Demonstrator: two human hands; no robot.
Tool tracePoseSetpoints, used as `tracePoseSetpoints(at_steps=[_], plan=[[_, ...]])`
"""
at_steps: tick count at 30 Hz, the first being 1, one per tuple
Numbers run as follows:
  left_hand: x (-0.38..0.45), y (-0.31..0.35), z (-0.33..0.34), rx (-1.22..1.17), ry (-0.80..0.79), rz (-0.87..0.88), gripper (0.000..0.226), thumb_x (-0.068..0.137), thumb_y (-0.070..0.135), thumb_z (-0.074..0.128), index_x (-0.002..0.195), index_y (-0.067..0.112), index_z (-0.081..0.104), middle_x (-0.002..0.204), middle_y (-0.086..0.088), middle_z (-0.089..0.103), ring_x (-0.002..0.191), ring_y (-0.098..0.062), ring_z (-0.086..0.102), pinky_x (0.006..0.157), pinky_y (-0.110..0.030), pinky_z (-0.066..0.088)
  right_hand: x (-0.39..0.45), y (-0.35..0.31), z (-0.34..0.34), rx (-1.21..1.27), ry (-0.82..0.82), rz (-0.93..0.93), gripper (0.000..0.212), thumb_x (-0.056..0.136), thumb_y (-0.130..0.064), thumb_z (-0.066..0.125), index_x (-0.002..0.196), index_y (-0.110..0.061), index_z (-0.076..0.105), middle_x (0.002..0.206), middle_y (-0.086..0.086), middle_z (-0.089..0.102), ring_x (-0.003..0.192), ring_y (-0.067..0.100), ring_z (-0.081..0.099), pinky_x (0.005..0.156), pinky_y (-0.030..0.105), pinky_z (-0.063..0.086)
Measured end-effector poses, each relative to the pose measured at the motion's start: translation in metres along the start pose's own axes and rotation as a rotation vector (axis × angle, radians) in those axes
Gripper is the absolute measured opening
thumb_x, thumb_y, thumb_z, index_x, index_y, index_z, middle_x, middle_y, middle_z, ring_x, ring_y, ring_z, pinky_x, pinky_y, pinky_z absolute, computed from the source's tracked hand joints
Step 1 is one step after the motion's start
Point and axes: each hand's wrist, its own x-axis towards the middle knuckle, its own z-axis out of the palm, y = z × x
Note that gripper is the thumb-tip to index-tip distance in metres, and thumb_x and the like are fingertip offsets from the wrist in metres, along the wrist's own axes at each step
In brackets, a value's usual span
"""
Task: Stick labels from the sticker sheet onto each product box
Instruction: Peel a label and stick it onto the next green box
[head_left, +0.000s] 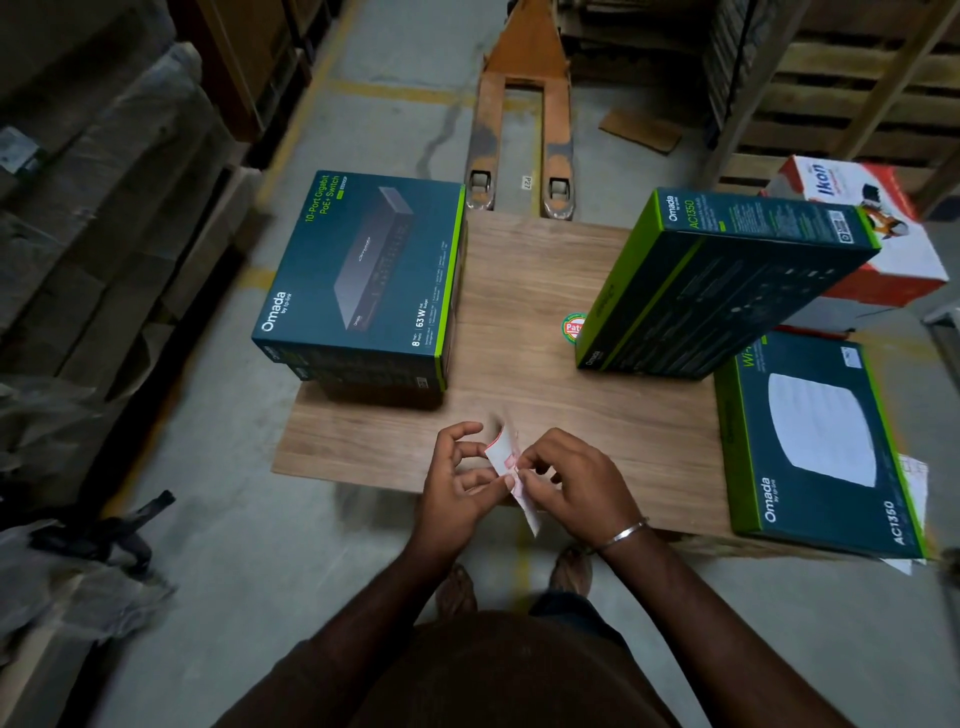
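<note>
One small sticker sheet, white with red print, is held above the near edge of the desk, pinched by the curled fingers of the left hand and the right hand. Relative to the sheet, a stack of teal Omada switch boxes is set on the desk to the far left, a tilted AC1350 box to the far right, and a flat access-point box directly right. Beyond the desk, an orange pallet jack is seen on the floor.
</note>
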Motion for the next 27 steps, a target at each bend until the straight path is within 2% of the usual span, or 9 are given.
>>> tracePoseSetpoints(at_steps=[3,5,8,13,18,24,27], plan=[[0.000,0.002,0.000,-0.043,0.015,-0.007,0.074,0.072,0.012,0.086,0.135,0.024,0.050,0.117,-0.013,0.066,0.085,-0.026,0.076,0.078,-0.039,0.061,-0.001,-0.001,0.001,-0.017,-0.017,-0.007,0.009,0.090,-0.038,0.064,0.092,-0.031,0.069,0.092,-0.014,0.059,0.083,0.007,0.061,0.066,0.040,0.053],[0.001,0.002,-0.001,-0.072,0.024,-0.012,0.074,0.073,0.010,0.086,0.136,0.022,0.049,0.118,-0.022,0.063,0.086,-0.029,0.077,0.076,-0.036,0.061,-0.001,-0.001,0.001,-0.034,-0.029,-0.020,0.009,0.091,-0.037,0.064,0.094,-0.031,0.070,0.094,-0.015,0.060,0.085,0.006,0.061,0.066,0.040,0.053],[0.001,0.002,-0.001,-0.067,0.026,-0.007,0.072,0.075,0.009,0.084,0.136,0.023,0.048,0.118,-0.025,0.061,0.090,-0.035,0.077,0.076,-0.038,0.062,0.000,-0.002,0.001,-0.046,-0.029,-0.028,0.010,0.091,-0.037,0.065,0.096,-0.031,0.071,0.096,-0.015,0.060,0.087,0.007,0.061,0.066,0.040,0.054],[0.003,0.000,-0.002,-0.026,0.032,0.021,0.071,0.076,0.005,0.085,0.134,0.027,0.051,0.099,-0.012,0.058,0.084,-0.030,0.076,0.077,-0.040,0.062,0.000,-0.004,0.002,-0.117,-0.013,-0.051,0.011,0.090,-0.040,0.065,0.094,-0.031,0.070,0.094,-0.014,0.059,0.087,0.008,0.062,0.062,0.040,0.054],[0.004,0.001,0.000,0.016,0.010,0.067,0.068,0.080,-0.008,0.084,0.131,0.023,0.052,0.088,-0.002,0.059,0.083,-0.029,0.076,0.075,-0.031,0.060,-0.003,-0.010,0.003,-0.219,0.051,-0.082,0.015,0.091,-0.043,0.065,0.087,-0.029,0.067,0.089,-0.011,0.058,0.080,0.010,0.057,0.053,0.038,0.048],[0.003,0.000,-0.002,0.016,-0.012,0.049,0.068,0.079,-0.009,0.083,0.131,0.024,0.052,0.087,0.003,0.060,0.082,-0.028,0.075,0.078,-0.033,0.059,-0.004,-0.012,0.006,-0.233,0.092,-0.089,0.015,0.091,-0.036,0.072,0.082,-0.026,0.065,0.084,-0.009,0.055,0.076,0.011,0.055,0.050,0.037,0.045],[0.001,0.002,-0.002,0.013,-0.028,0.041,0.066,0.080,-0.002,0.084,0.131,0.024,0.053,0.091,0.000,0.061,0.083,-0.028,0.074,0.081,-0.039,0.061,-0.004,-0.010,0.007,-0.175,0.095,-0.039,0.015,0.091,-0.035,0.072,0.081,-0.027,0.065,0.083,-0.010,0.055,0.074,0.008,0.054,0.053,0.038,0.048]])
